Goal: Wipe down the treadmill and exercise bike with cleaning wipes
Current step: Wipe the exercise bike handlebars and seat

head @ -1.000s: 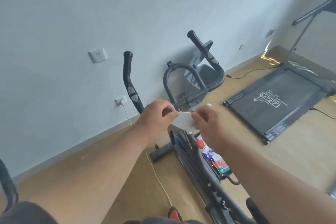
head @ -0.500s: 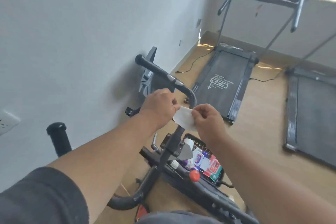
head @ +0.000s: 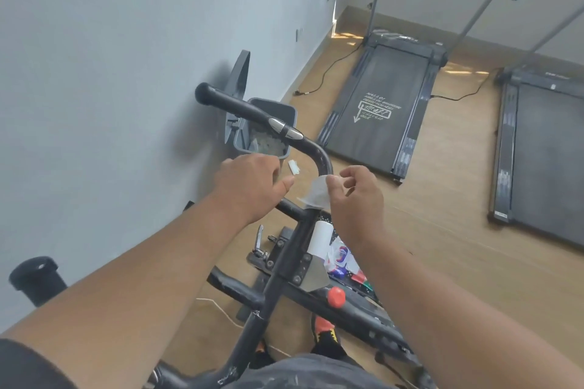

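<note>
Since half a second earlier the left hand [head: 249, 186] had let go of the wipe [head: 316, 196] and pulled clear, fingers loosely curled, holding nothing — only the right hand [head: 354, 196] pinched the wipe by its top corner, hanging it just beside the exercise bike handlebar [head: 284, 129], likely to shake it open before wiping. Grey bin [head: 268, 129] by the wall held pale crumpled waste. Treadmill [head: 379, 107] lay well apart — untouched.

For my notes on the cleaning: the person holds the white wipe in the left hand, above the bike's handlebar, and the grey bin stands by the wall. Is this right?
Not quite. The head view shows the white wipe pinched by the right hand, not the left hand, which holds nothing. The rest stands: it is above the bike's handlebar, and the grey bin stands by the wall.
</note>
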